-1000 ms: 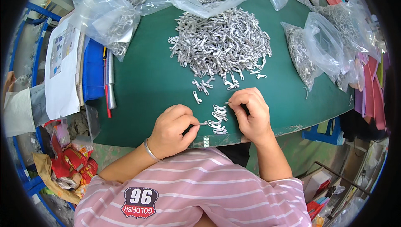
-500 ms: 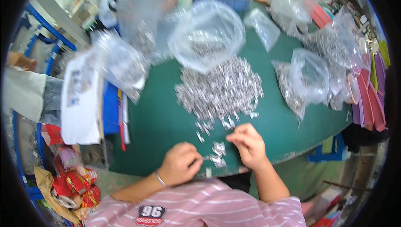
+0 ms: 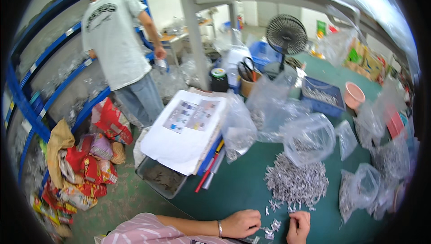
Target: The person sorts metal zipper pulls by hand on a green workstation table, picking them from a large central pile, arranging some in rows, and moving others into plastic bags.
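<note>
The person's two hands are apart at the near edge of a green worktop (image 3: 238, 176), with a small cluster of silver clasp pieces (image 3: 272, 229) lying on the surface between them. The left hand (image 3: 242, 224), below a silver bracelet (image 3: 220, 228), has thumb and fingers drawn together in a pinch, and a small metal piece shows at its fingertips. The right hand (image 3: 298, 227) is raised with its fingers curled inward; whether it grips anything cannot be told. Just beyond the hands, a few loose pieces lie short of a large heap of the same silver pieces (image 3: 297, 179). Behind the heap sits an open clear plastic bag (image 3: 316, 131), its round mouth facing the person, with more metal inside. Other bags of metal parts (image 3: 359, 190) stand to the right. Farther back are a blue tray (image 3: 322, 96) holding metal parts, a pink plastic basket (image 3: 354, 96) and a black fan (image 3: 286, 33). On the left side a stack of white papers (image 3: 179, 131) lies at a slant, with a red pen (image 3: 208, 172) beside it and a grey plastic bin (image 3: 164, 179) at its near end. Beyond the worktop, a co-worker in a white T-shirt (image 3: 116, 37) stands at blue-framed shelving (image 3: 33, 125), near red and brown packages (image 3: 81, 163) piled on the floor.
</note>
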`<state>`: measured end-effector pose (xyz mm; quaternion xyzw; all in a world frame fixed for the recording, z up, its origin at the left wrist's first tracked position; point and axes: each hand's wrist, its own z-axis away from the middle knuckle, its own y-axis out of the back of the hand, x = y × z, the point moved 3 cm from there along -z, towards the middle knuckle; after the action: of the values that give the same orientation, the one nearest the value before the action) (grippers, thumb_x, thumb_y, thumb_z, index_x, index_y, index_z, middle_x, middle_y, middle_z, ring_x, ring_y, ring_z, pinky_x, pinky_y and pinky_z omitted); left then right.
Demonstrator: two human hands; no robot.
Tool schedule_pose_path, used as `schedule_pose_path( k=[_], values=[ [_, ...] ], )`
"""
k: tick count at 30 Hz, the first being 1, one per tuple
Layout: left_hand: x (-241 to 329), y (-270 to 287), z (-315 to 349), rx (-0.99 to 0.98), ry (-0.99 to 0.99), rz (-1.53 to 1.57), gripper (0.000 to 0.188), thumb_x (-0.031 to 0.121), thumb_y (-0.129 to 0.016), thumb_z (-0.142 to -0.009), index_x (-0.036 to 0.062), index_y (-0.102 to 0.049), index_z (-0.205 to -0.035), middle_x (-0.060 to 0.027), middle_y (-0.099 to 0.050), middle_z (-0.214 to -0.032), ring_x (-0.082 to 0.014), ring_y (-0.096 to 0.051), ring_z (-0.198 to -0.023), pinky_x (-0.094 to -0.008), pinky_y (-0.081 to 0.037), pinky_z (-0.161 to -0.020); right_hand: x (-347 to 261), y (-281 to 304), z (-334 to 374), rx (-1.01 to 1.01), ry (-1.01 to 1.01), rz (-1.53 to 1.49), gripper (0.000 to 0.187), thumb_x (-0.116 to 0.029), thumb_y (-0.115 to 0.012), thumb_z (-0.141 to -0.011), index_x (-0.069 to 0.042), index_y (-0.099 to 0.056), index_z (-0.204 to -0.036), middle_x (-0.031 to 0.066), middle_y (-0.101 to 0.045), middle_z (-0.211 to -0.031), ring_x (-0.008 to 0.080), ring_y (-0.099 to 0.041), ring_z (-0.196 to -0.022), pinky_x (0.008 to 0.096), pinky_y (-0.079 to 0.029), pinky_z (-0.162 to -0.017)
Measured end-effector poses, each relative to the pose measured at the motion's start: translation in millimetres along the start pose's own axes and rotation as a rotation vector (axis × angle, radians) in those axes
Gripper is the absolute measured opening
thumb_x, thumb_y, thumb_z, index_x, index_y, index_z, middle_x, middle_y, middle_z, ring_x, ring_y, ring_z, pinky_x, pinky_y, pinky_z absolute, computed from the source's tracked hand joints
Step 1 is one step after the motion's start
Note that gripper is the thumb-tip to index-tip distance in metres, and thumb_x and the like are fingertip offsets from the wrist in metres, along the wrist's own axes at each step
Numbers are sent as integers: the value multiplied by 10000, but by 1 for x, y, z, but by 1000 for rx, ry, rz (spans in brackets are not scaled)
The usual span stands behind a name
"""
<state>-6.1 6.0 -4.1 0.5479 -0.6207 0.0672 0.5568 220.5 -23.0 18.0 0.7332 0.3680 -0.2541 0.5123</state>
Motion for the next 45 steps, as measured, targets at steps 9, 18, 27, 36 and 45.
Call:
schedule_pose_path(
  k=[9,18,27,36,45],
  values=[
    [6,3,-3,81,-70,-42,88,112,-690,-795,73,-625,-750,-103,-564,-792,-313,-593,-758,-422,-488,-675,40,23,3,173,-397,-564,163,60,-606,-907,-20,-672,-1033,39,-665,-921,119,-624,-818,250,-510,-769],
    [-3,-8,3,109,-42,-68,91,108,-700,-783,82,-616,-761,-97,-574,-811,-302,-592,-762,-412,-485,-659,4,108,-88,506,-537,-804,159,-17,-635,-924,-25,-587,-1075,53,-647,-826,113,-586,-626,243,-515,-563],
    [-5,-13,5,113,5,49,71,38,-637,-822,41,-572,-794,-99,-490,-848,-298,-554,-804,-397,-471,-719,48,160,-138,402,-305,-750,233,-101,-644,-959,-106,-605,-1188,-21,-649,-957,64,-595,-772,174,-458,-641],
    [3,1,-8,24,-8,45,66,62,-676,-812,43,-613,-813,-90,-530,-843,-286,-578,-792,-384,-488,-708,24,130,-181,251,-544,-590,218,-120,-674,-919,-63,-630,-1125,16,-664,-889,115,-653,-661,221,-496,-507],
    [9,15,-13,-63,98,25,65,91,-740,-794,69,-703,-844,-62,-605,-868,-255,-625,-776,-347,-514,-692,24,99,-225,57,-623,-578,157,-71,-649,-928,7,-642,-1064,67,-674,-872,139,-678,-681,243,-517,-544]
  ],
)
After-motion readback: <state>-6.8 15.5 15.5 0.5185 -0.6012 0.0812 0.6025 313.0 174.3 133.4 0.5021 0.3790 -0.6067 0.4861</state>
